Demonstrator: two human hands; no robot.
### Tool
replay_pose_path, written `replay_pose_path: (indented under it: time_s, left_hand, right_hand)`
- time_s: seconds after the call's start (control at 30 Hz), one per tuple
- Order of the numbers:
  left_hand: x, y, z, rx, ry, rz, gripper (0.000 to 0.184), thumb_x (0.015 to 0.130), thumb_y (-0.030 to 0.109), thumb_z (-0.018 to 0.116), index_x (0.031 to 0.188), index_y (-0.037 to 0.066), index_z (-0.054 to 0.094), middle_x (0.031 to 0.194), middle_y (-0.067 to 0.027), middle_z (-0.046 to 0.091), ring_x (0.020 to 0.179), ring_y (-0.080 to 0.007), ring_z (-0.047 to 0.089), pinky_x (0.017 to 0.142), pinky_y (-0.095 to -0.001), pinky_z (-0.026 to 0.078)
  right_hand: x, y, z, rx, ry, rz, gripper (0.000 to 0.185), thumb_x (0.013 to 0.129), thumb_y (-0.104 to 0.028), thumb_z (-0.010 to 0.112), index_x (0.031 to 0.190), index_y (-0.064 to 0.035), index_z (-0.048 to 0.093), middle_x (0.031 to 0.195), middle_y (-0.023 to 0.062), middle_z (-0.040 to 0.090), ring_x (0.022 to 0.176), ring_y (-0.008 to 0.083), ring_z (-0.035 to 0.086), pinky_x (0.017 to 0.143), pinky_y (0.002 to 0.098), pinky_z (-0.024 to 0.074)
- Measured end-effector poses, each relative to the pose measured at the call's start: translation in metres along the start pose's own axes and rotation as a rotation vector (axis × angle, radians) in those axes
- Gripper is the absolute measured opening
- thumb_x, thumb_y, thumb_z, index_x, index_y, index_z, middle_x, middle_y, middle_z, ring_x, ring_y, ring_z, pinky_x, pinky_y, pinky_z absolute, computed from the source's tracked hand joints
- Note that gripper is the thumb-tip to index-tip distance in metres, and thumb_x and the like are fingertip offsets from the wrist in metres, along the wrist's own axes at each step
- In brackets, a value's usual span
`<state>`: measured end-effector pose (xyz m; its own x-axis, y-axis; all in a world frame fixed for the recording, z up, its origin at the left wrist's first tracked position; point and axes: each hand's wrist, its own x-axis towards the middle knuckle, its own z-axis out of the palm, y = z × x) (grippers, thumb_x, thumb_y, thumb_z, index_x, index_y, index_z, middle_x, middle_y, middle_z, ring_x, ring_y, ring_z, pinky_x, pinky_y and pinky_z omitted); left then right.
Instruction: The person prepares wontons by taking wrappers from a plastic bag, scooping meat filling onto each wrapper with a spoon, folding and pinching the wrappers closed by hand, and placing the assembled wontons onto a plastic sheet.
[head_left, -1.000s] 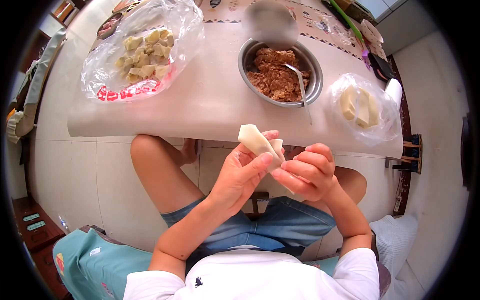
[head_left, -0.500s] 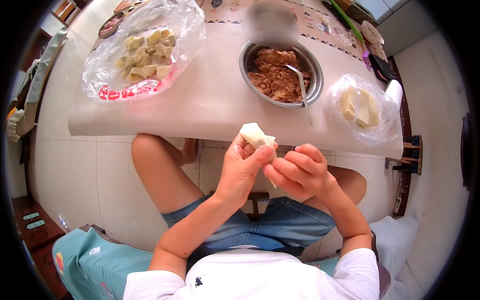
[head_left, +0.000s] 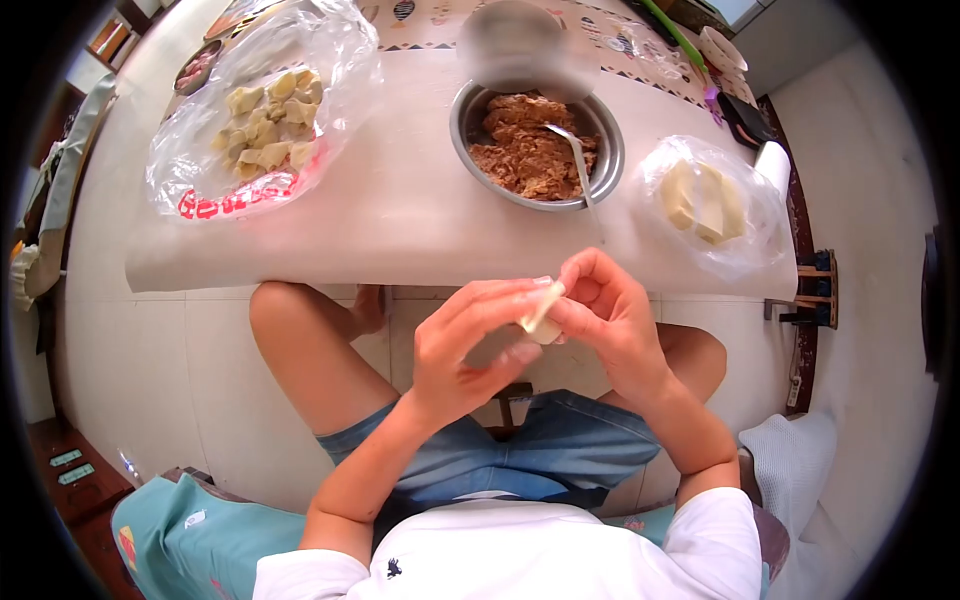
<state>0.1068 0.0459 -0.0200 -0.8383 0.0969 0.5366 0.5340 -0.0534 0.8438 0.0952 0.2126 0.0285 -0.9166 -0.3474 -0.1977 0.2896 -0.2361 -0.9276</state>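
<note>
A pale folded wonton (head_left: 541, 322) is held up between my two hands, in front of the table edge. My right hand (head_left: 615, 325) pinches its right side, thumb against curled fingers. My left hand (head_left: 468, 342) is curved round its left side, with long fingers along the top and the thumb below. The fingers partly hide the wonton. Beyond the hands stands a metal bowl (head_left: 462, 150) of brown minced filling (head_left: 530, 150), with a spoon (head_left: 578, 160) resting in it. Stacked wrappers (head_left: 705, 203) lie in a clear plastic bag to the right.
Several folded wontons (head_left: 265, 125) lie on a clear plastic bag (head_left: 340, 100) with red print at the table's left. A small dark bowl (head_left: 197, 68) stands behind them. Green stalks (head_left: 672, 30) and a white bowl (head_left: 722, 50) are at the back right. A blurred round patch covers the bowl's far rim.
The wonton has turned and sits lower, more enclosed by the fingers. My left hand has opened out round it, and my right hand has risen to grip it. The view has shifted slightly.
</note>
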Motion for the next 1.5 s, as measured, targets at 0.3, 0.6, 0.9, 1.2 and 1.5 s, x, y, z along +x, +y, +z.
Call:
replay_pose_path:
  time_s: [0.3, 0.6, 0.9, 1.2, 1.5]
  left_hand:
    - [0.007, -0.002, -0.015, -0.306, 0.132, -0.190, 0.039, 0.076, 0.004, 0.069, 0.113, 0.000, 0.057, 0.113, -0.0185, 0.059, 0.101, -0.0276, 0.060, 0.083, -0.0363, 0.052]
    - [0.002, -0.018, -0.033, -1.044, 0.370, -0.549, 0.045, 0.086, 0.021, 0.062, 0.121, -0.004, 0.048, 0.119, -0.0239, 0.054, 0.102, -0.0284, 0.060, 0.089, -0.0338, 0.048]
    - [0.005, -0.008, -0.031, -0.872, 0.305, -0.422, 0.049, 0.083, 0.024, 0.066, 0.120, -0.004, 0.049, 0.116, -0.0191, 0.057, 0.106, -0.0254, 0.057, 0.091, -0.0357, 0.047]
    - [-0.009, 0.023, -0.012, -0.647, 0.118, -0.173, 0.040, 0.080, -0.003, 0.064, 0.118, -0.004, 0.052, 0.114, -0.0170, 0.059, 0.103, -0.0223, 0.058, 0.088, -0.0325, 0.048]
    - [-0.004, 0.037, -0.014, -0.167, -0.095, 0.043, 0.044, 0.076, -0.006, 0.063, 0.118, 0.000, 0.051, 0.113, -0.0169, 0.059, 0.102, -0.0258, 0.059, 0.083, -0.0322, 0.050]
  right_hand:
    - [0.066, -0.058, -0.018, -0.801, 0.138, -0.531, 0.018, 0.089, -0.021, 0.055, 0.100, -0.0067, 0.061, 0.066, 0.0036, 0.063, 0.060, 0.0060, 0.057, 0.055, 0.0227, 0.0435]
    - [0.293, -0.059, -0.107, -2.004, 0.197, -0.432, 0.070, 0.089, -0.063, 0.023, 0.109, -0.0121, 0.065, 0.138, 0.0117, 0.036, 0.130, 0.0288, 0.026, 0.107, 0.0503, 0.0174]
    - [0.098, -0.086, 0.015, -1.461, -0.257, -1.030, 0.034, 0.080, -0.045, 0.058, 0.096, -0.0167, 0.068, 0.123, 0.0105, 0.054, 0.117, 0.0300, 0.044, 0.101, 0.0467, 0.0271]
    - [0.018, -0.046, 0.022, -1.245, -0.087, -1.126, 0.020, 0.057, -0.015, 0.076, 0.074, -0.0150, 0.065, 0.110, 0.0009, 0.060, 0.103, 0.0232, 0.053, 0.100, 0.0447, 0.0317]
    - [-0.001, -0.053, 0.022, -1.218, 0.057, -0.984, 0.028, 0.058, -0.025, 0.077, 0.077, -0.0106, 0.060, 0.111, 0.0028, 0.056, 0.099, 0.0263, 0.051, 0.088, 0.0424, 0.0376]
